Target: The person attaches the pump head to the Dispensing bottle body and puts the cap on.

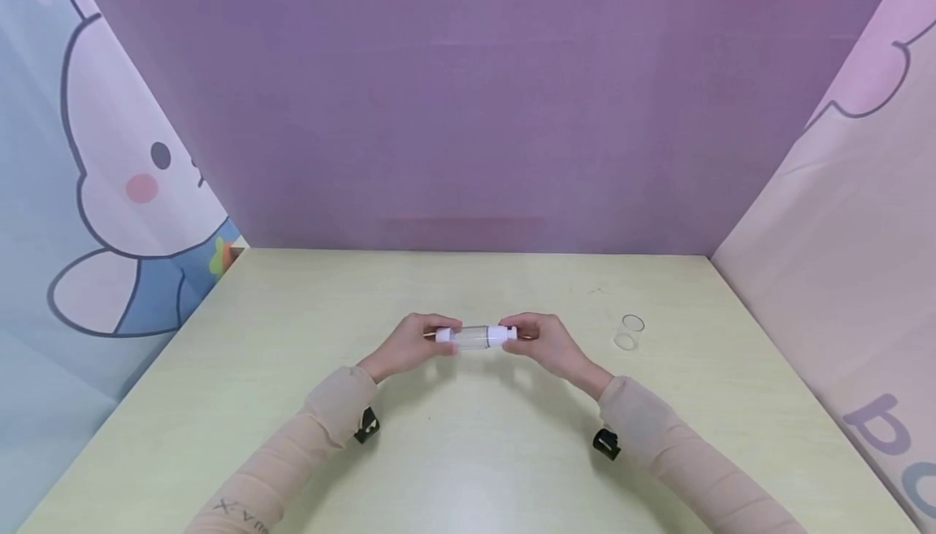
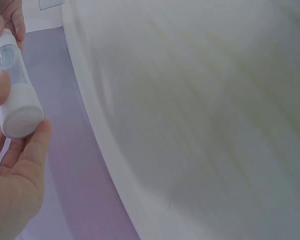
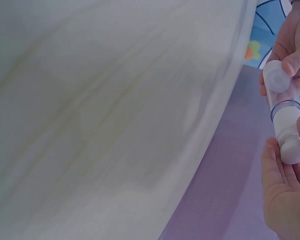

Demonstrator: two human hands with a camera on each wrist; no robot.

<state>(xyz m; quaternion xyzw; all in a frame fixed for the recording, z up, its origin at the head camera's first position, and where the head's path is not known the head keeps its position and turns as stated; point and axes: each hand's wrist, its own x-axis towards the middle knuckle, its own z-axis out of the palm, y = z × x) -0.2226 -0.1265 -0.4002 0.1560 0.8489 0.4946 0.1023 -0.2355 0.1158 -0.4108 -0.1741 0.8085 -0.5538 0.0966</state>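
Observation:
A small clear pump bottle (image 1: pixel 474 338) with a white base and a white pump head is held level above the table, between both hands. My left hand (image 1: pixel 410 345) grips its white base end, thumb on one side and fingers on the other, as the left wrist view shows on the bottle (image 2: pixel 19 95). At the other end, my right hand (image 1: pixel 544 345) pinches the white pump head (image 3: pixel 292 148). A clear cap (image 1: pixel 629 333), open at the top, stands on the table to the right of the right hand.
The pale wooden table (image 1: pixel 468 453) reaches back to a purple partition (image 1: pixel 468 111). Printed cloth walls stand on the left (image 1: pixel 132 274) and right (image 1: pixel 863 274). A black wrist device hangs under each sleeve.

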